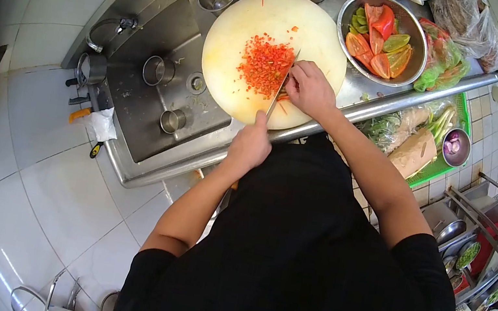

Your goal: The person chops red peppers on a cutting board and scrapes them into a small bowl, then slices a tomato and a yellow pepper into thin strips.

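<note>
Fingers of the left hand (249,146) grip the knife (279,91); right hand (309,90) fingers curl by chopped pepper (264,64), grasp unclear.

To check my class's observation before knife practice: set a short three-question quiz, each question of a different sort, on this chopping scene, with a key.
1. What does the left hand grip? A) knife B) spoon C) peeler
2. True or false: the diced red pepper lies in the steel bowl.
3. Fill in: the cutting board is ____ in shape.
Key: 1 A. 2 False: it lies on the cutting board. 3 Round.
</note>
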{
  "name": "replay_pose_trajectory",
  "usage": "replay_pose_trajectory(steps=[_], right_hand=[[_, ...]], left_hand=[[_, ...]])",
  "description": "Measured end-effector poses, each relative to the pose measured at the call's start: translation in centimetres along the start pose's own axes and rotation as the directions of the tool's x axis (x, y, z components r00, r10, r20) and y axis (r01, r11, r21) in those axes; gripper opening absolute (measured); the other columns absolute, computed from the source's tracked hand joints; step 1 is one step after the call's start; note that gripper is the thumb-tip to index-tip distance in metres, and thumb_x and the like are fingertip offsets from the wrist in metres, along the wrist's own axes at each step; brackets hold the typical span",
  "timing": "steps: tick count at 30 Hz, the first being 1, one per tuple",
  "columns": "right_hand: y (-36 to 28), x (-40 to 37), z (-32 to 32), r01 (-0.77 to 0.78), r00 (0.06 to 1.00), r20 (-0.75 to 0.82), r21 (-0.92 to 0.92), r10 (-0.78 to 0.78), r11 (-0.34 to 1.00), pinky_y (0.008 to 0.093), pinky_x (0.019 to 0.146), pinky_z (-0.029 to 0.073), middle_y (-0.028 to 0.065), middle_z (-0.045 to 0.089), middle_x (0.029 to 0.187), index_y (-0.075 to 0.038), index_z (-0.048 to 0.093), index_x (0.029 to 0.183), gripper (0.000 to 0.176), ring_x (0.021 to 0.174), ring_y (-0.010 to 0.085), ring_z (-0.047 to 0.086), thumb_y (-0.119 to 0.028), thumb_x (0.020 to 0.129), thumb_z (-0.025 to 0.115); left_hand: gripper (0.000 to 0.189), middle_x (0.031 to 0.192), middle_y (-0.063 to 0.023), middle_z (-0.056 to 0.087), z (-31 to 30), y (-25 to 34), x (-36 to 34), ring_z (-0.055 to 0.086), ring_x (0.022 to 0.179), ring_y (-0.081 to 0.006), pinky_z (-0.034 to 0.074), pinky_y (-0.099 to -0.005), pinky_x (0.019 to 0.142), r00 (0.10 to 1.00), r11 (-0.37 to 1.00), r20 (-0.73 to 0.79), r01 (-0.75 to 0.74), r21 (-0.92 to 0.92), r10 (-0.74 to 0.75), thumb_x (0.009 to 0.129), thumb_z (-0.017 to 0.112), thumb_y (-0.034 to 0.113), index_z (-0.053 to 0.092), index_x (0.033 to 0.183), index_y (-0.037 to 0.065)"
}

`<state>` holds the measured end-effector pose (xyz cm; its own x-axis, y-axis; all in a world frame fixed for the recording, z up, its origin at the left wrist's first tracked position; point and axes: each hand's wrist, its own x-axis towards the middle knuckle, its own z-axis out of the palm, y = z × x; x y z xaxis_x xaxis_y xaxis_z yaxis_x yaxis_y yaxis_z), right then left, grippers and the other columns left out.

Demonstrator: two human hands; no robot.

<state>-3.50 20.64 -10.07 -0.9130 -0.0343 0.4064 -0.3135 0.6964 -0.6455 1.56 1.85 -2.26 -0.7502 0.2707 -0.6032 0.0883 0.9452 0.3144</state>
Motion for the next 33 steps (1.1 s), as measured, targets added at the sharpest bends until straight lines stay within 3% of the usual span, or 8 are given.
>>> replay_pose_trajectory(steps=[7,15,18,20,23,27,31,33], right_hand=[[-0.2,0.4,-2.5,-0.124,0.992,0.013,0.228,0.125,0.966,0.0402,0.077,0.05,0.0125,0.058,0.086,-0.004,0.06,0.085,0.011,0.086,0.0313,0.058,-0.009,0.077,0.064],[0.7,0.1,-1.6,-0.063,0.993,0.11,0.13,0.049,0.99,0.0399,0.077,0.051,0.0113,0.058,0.084,-0.004,0.058,0.08,0.007,0.084,0.0301,0.058,-0.007,0.075,0.063],[0.9,0.2,-1.6,-0.027,0.997,0.079,0.135,0.017,0.991,0.0404,0.074,0.051,0.011,0.057,0.081,-0.003,0.058,0.08,0.009,0.082,0.0307,0.058,-0.006,0.074,0.063],[0.8,0.2,-2.1,-0.018,0.996,0.087,0.154,0.005,0.988,0.0401,0.074,0.051,0.0113,0.057,0.083,-0.003,0.058,0.082,0.01,0.082,0.0308,0.058,-0.007,0.075,0.064],[0.6,0.2,-2.9,-0.128,0.99,0.082,0.25,0.111,0.96,0.0389,0.076,0.052,0.0114,0.059,0.085,-0.004,0.06,0.084,0.011,0.085,0.0301,0.059,-0.008,0.075,0.065],[0.7,0.2,-3.0,-0.071,0.995,0.086,0.18,0.057,0.981,0.0399,0.075,0.052,0.0116,0.059,0.086,-0.004,0.06,0.084,0.01,0.085,0.0304,0.059,-0.007,0.075,0.063],[0.9,-0.1,-2.0,-0.035,0.997,0.076,0.117,0.026,0.993,0.0398,0.072,0.051,0.0122,0.057,0.083,-0.003,0.059,0.083,0.009,0.081,0.0309,0.059,-0.006,0.075,0.063],[0.7,-0.2,-1.8,-0.017,0.999,0.036,0.092,0.014,0.996,0.0394,0.07,0.051,0.0123,0.056,0.08,-0.002,0.059,0.083,0.01,0.081,0.0309,0.059,-0.006,0.075,0.063]], left_hand=[[0.025,0.086,-0.0343,0.064,-3.8,2.9,3.1,0.064,0.084,-0.0509,0.049,-0.0579,0.078,0.997,0.998,-0.048,-0.061,-0.016,0.06,0.091,0.045,0.007,0.04,0.114,-0.002],[0.03,0.084,-0.0349,0.064,-1.5,1.0,-3.9,0.065,0.084,-0.0501,0.048,-0.0602,0.075,0.984,0.99,0.126,0.113,0.089,-0.124,0.088,0.05,0.005,0.039,0.115,-0.001],[0.029,0.084,-0.0347,0.064,1.0,1.0,0.0,0.065,0.083,-0.0502,0.049,-0.0598,0.075,0.997,0.997,-0.011,0.073,0.035,-0.073,0.086,0.049,0.005,0.039,0.113,0.0],[0.022,0.08,-0.0334,0.064,0.3,1.9,2.6,0.063,0.079,-0.0512,0.048,-0.0597,0.073,0.996,0.999,-0.081,-0.027,0.029,0.029,0.096,0.047,0.013,0.039,0.111,0.0],[0.021,0.08,-0.0334,0.064,-1.7,2.6,3.2,0.063,0.079,-0.0512,0.047,-0.0598,0.072,0.996,0.999,-0.083,-0.034,0.031,0.037,0.096,0.047,0.013,0.039,0.111,0.001],[0.025,0.079,-0.0336,0.064,-3.8,2.9,-2.6,0.063,0.078,-0.0518,0.047,-0.0615,0.071,0.999,0.996,0.002,0.054,0.066,-0.054,0.096,0.048,0.014,0.038,0.114,0.001],[0.037,0.084,-0.0361,0.064,-0.3,1.4,-3.8,0.064,0.085,-0.0523,0.049,-0.06,0.078,0.986,0.99,0.094,0.133,0.049,-0.137,0.084,0.052,0.004,0.038,0.117,-0.001],[0.034,0.085,-0.0361,0.064,1.5,1.4,-1.1,0.064,0.085,-0.0521,0.049,-0.0604,0.078,0.998,0.997,-0.002,0.067,-0.025,-0.067,0.084,0.05,0.004,0.038,0.116,-0.001]])
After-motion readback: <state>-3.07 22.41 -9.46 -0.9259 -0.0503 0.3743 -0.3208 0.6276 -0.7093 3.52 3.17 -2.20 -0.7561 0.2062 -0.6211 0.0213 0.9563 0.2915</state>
